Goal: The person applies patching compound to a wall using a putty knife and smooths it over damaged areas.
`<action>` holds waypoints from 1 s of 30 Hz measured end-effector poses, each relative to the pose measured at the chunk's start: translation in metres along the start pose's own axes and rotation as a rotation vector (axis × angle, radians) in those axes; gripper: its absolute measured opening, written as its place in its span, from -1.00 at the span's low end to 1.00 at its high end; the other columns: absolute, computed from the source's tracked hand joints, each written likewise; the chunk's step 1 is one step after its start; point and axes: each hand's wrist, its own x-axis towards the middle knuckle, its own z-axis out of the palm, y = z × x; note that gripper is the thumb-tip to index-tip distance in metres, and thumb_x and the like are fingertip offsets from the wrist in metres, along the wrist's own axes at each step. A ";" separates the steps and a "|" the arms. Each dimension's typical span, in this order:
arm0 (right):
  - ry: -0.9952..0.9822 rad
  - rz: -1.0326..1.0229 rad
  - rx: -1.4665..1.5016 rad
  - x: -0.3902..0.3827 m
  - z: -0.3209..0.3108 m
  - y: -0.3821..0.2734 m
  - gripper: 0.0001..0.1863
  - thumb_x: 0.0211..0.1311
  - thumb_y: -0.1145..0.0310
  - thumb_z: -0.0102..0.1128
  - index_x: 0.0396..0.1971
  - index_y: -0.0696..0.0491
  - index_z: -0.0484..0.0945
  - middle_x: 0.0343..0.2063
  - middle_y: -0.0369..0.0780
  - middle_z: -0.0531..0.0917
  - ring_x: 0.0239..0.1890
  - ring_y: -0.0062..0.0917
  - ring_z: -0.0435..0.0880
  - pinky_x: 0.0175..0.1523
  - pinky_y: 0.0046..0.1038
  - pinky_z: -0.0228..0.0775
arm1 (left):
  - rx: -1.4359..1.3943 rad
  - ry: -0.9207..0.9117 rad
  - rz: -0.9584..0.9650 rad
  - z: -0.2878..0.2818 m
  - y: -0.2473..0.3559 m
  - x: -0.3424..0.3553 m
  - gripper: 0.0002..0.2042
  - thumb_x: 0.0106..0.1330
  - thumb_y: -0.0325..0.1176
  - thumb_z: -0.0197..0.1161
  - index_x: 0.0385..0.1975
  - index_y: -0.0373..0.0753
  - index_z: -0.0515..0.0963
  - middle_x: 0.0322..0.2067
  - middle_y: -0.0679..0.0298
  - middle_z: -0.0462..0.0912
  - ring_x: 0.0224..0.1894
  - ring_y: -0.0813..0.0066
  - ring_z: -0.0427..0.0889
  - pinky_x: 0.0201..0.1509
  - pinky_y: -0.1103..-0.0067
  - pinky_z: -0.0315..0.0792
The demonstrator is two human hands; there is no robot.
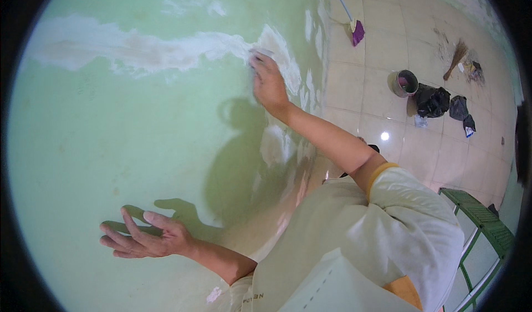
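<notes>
A pale green wall (138,140) fills the left side, with a long band of white filler (144,51) across it. My right hand (270,84) reaches up to the band's right end, its fingers closed on a thin grey flat piece (262,51), perhaps sandpaper, pressed to the wall. Most of that piece is hidden by the fingers. White dust coats the fingertips. Lower down, my left hand (147,239) has its fingers spread close to the wall and holds nothing; whether it touches the wall I cannot tell.
A green metal ladder or stand (482,217) is at my right. On the tiled floor (382,107) lie a bucket (405,83), black plastic bags (432,100), a straw broom (456,58) and a purple-headed tool (357,33) on a blue pole. Smaller filler patches (276,144) mark the wall near its edge.
</notes>
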 end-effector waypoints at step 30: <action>-0.012 0.212 -0.079 -0.066 0.009 0.077 -0.72 0.13 0.58 0.03 -0.14 0.24 0.53 -0.09 0.01 0.53 -0.01 -0.12 0.49 0.12 -0.33 0.34 | 0.031 0.003 0.063 0.001 -0.001 -0.003 -0.72 0.36 -0.17 0.04 -0.12 -0.16 0.58 0.19 0.09 0.40 0.34 0.14 0.20 0.42 0.20 -0.16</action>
